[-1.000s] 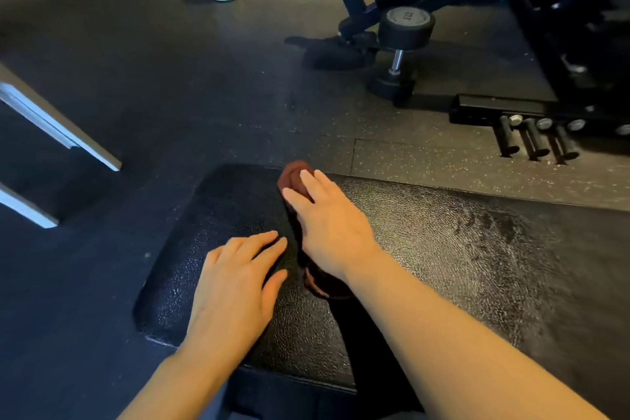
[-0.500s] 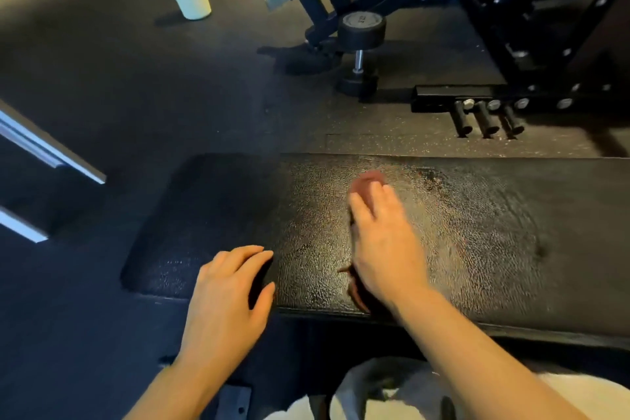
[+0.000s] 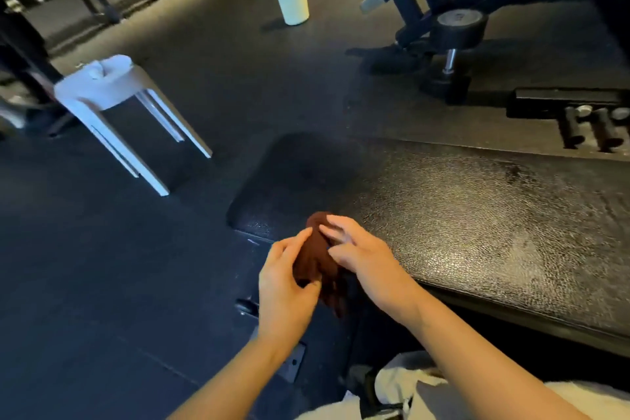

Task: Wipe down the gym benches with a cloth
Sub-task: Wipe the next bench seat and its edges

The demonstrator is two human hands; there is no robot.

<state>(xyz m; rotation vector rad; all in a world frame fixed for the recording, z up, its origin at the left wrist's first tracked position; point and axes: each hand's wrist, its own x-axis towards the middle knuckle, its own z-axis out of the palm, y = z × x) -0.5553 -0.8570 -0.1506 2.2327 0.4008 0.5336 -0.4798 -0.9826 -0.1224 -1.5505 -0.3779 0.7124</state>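
Low in the frame's centre, the left hand (image 3: 284, 286) and right hand (image 3: 366, 264) are both pinching the bunched brown cloth (image 3: 317, 261) off the bench (image 3: 477, 215) edge, risking dropping it mid-refold.

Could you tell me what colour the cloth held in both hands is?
The cloth is dark reddish-brown, seen in the head view.

The gym was dim; glare sheened the bench (image 3: 477, 215), edges bowed, and the far background blurred.
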